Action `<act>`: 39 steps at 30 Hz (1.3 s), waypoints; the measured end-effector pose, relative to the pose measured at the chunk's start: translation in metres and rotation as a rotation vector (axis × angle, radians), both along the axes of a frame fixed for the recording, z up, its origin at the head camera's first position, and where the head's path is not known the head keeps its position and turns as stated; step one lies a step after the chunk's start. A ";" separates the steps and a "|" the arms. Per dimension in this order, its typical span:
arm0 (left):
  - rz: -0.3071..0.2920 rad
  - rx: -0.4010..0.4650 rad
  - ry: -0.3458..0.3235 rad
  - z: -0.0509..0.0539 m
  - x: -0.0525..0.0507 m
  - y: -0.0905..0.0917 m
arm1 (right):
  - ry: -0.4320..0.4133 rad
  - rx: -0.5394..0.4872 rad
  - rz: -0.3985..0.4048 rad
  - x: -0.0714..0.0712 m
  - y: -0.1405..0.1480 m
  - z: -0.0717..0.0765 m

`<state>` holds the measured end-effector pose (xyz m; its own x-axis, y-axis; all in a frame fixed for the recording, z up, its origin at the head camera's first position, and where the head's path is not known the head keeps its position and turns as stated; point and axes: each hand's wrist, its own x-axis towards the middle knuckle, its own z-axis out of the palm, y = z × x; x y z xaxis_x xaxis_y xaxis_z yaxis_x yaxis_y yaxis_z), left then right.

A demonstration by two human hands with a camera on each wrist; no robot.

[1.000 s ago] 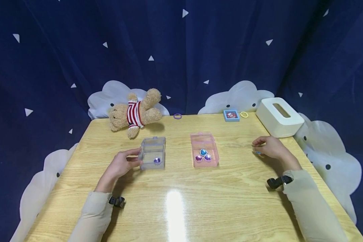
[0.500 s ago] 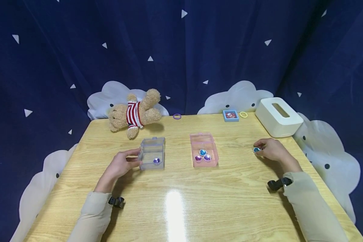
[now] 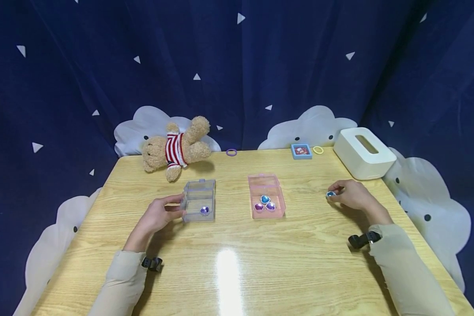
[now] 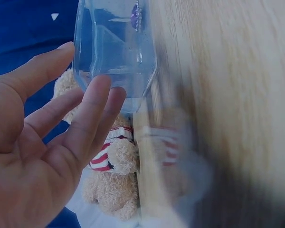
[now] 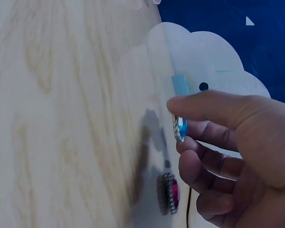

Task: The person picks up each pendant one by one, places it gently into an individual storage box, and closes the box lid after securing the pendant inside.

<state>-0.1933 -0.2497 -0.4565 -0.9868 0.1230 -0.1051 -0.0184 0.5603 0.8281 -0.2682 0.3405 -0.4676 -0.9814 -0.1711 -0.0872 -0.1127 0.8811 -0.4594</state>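
Note:
My left hand (image 3: pixel 159 214) touches the left wall of a clear bluish box (image 3: pixel 199 204), its fingers fairly straight in the left wrist view. The box's lid is up, and a purple gem (image 3: pixel 204 210) lies inside. Between thumb and fingers my right hand (image 3: pixel 351 194) pinches a blue gem with a silver beaded rim (image 5: pixel 179 127), just off the table. Beneath that hand, a pink gem with a similar rim (image 5: pixel 173 192) shows in the right wrist view; the head view hides it. A pink clear box (image 3: pixel 267 195), lid raised, contains a blue gem and two purplish gems.
Along the table's back edge lie a teddy bear (image 3: pixel 175 148) in a striped shirt, a purple ring (image 3: pixel 231 152), a blue-framed square (image 3: pixel 301 151) and a yellow ring (image 3: pixel 317 150). A white tissue box (image 3: pixel 355 153) stands at the back right corner.
The blue gem has come up from the table into my right fingers and shifted slightly left. My left hand and both boxes have stayed in place.

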 end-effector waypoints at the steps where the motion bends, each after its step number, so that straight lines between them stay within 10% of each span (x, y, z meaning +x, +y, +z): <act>1: 0.000 0.002 -0.001 0.000 0.000 0.000 | 0.000 -0.010 0.003 0.000 -0.001 0.002; 39: -0.012 0.000 0.019 -0.002 0.000 -0.002 | 0.114 -0.175 0.242 -0.007 -0.126 0.045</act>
<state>-0.1938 -0.2513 -0.4588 -0.9871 0.1345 -0.0863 0.0039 0.5601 0.8284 -0.2754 0.2150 -0.4222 -0.9120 -0.4038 0.0726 -0.3693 0.7308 -0.5741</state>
